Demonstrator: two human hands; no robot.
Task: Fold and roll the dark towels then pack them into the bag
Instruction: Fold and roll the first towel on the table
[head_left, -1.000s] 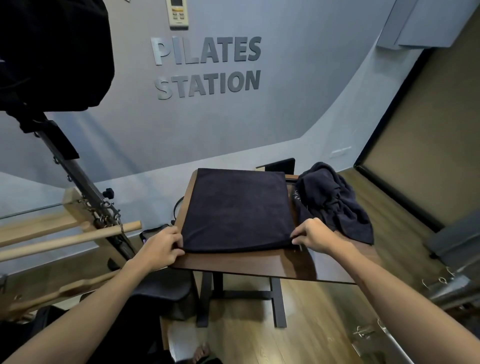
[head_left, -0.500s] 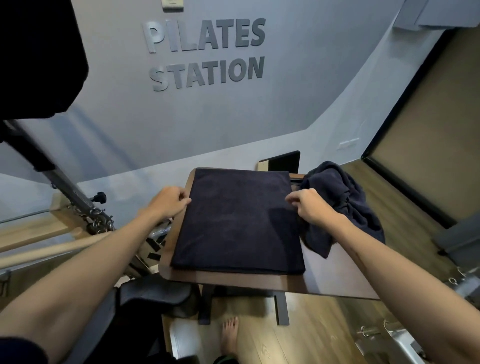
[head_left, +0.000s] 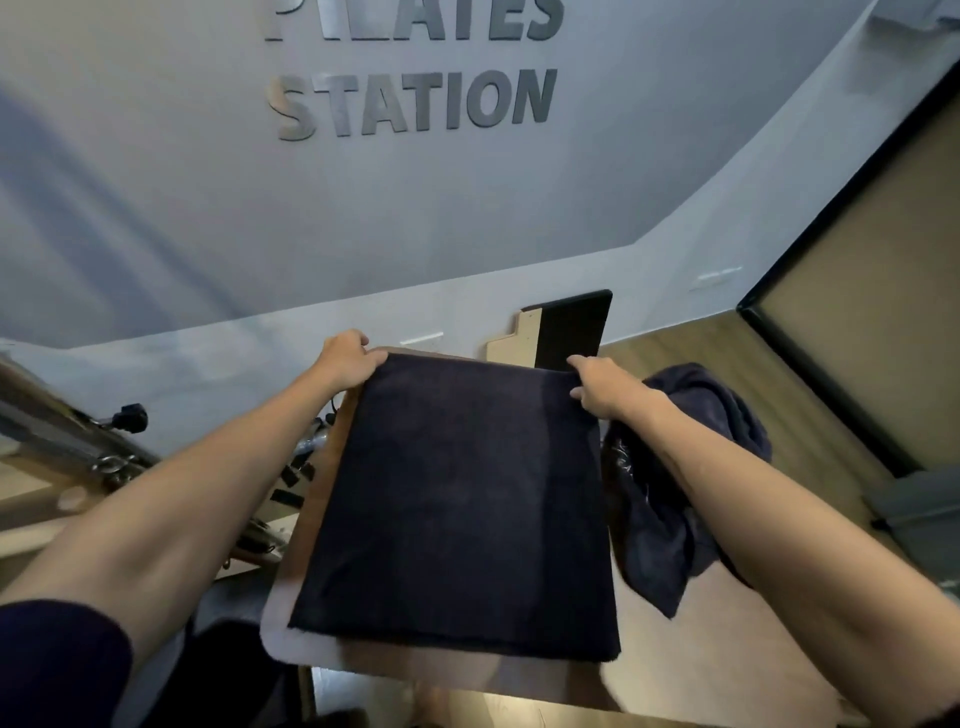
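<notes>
Both hands (head_left: 347, 358) (head_left: 597, 382) reached, fingers gripping folded towel's (head_left: 457, 499) far corners, under "STATION" lettering (head_left: 415, 104).

A Pilates studio: raised wall lettering (head_left: 415, 101) reads "STATION" under "PILATES", with wood-and-metal exercise apparatus (head_left: 78, 447) at left and wooden flooring (head_left: 810, 415).

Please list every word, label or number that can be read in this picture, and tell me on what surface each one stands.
"STATION": raised grey letters on the pale grey wall.
"PILATES": same lettering in the line above; its top is cut by the frame edge.
Pale marks on the crumpled dark towel: too small and blurred to read.
</notes>
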